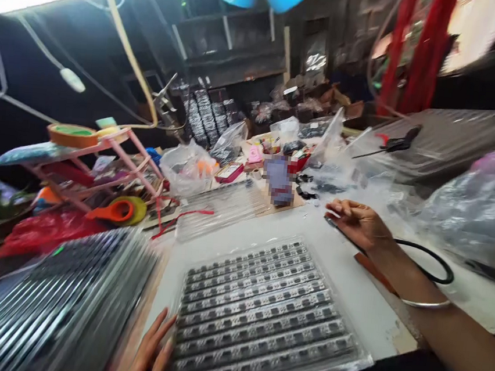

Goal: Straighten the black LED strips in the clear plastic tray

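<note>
The left hand (150, 351) is resting open against the left edge of a clear plastic tray (261, 312) that is lying flat on the white tabletop (351, 289), fingers spread and pointing up along the tray's side. The tray is sitting directly in front of the person, filled with rows of small dark parts, about 9 or 10 rows showing through the wrap.

The right hand (358, 222) is reaching out past the tray's far right corner, palm down, fingers loosely curled over a thin dark item on the tabletop; whether it is actually pinching that item I cannot tell. A bangle (426, 303) is sitting on the forearm, and a black cable (432, 264) is looping just beside the wrist.

To handle this well, the left hand should probably be keeping light, flat pressure on the tray so the parts are not jostling out of their rows, while the right is working slowly, clear of the cable. A second stack of trays (56, 301) is lying to the left, blurred.
</note>
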{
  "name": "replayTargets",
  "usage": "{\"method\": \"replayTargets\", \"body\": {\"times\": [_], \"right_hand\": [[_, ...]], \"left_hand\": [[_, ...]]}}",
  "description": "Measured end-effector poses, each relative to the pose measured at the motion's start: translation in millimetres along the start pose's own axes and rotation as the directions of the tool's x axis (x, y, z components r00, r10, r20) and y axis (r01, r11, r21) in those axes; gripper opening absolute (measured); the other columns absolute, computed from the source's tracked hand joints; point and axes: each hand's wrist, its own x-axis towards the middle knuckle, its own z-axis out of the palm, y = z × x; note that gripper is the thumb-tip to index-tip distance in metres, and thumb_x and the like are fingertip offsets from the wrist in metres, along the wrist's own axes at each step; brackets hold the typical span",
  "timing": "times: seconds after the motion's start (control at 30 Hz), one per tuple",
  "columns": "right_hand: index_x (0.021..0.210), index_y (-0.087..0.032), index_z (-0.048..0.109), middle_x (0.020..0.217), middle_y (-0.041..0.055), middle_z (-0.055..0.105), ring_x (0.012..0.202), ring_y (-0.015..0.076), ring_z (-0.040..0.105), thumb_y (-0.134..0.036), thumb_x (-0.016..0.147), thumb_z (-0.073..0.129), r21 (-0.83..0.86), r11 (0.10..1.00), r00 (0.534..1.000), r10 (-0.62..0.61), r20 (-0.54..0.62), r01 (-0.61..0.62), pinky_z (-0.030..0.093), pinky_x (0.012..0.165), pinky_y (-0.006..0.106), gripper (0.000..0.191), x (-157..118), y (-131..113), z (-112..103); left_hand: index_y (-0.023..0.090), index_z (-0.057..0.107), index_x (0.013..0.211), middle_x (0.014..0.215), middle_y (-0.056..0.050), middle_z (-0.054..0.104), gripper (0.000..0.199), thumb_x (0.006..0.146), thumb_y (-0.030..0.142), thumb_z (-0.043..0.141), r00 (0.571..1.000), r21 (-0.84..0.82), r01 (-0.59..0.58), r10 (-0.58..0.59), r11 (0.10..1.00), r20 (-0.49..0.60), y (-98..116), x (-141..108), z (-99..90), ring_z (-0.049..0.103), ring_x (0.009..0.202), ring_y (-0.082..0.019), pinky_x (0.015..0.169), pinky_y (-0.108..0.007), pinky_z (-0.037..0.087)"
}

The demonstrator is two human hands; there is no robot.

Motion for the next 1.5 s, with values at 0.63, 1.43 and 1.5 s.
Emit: {"method": "replayTargets", "body": {"times": [0.63,1.43,1.5], "right_hand": [[0.124,-0.017,0.050,0.130,0.0120,0.051,0.119,0.0325,0.049,-0.049,0.092,0.032,-0.865,0.315,0.920,-0.119,0.373,0.392,0.043,0.099,0.056,0.049,-122,65,8],[0.117,0.007,0.056,0.127,0.0268,0.051,0.109,0.0355,0.054,-0.011,0.087,0.031,-0.780,-0.270,0.792,-0.090,0.603,0.564,0.051,0.083,0.049,0.043,-122,51,46],[0.123,-0.003,0.055,0.132,0.0190,0.049,0.118,0.0308,0.050,-0.019,0.092,0.030,-0.838,-0.032,0.828,-0.143,0.543,0.544,0.050,0.091,0.048,0.042,-125,50,32]], "left_hand": [[0.018,0.053,0.129,0.120,-0.009,0.061,0.051,0.085,0.044,0.050,0.992,-0.175,0.126,-0.127,0.976,0.007,34,-6,-8.3,0.054,0.116,-0.025,0.097,-0.039,0.046],[0.016,0.057,0.126,0.133,-0.008,0.055,0.042,0.091,0.034,0.042,0.979,0.320,-0.141,0.180,0.937,-0.096,29,-5,13.1,0.051,0.121,-0.022,0.102,-0.041,0.043],[0.016,0.059,0.123,0.132,-0.009,0.056,0.040,0.090,0.032,0.042,0.984,0.272,-0.152,0.171,0.950,-0.048,31,-12,3.4,0.052,0.121,-0.022,0.104,-0.042,0.043]]}}
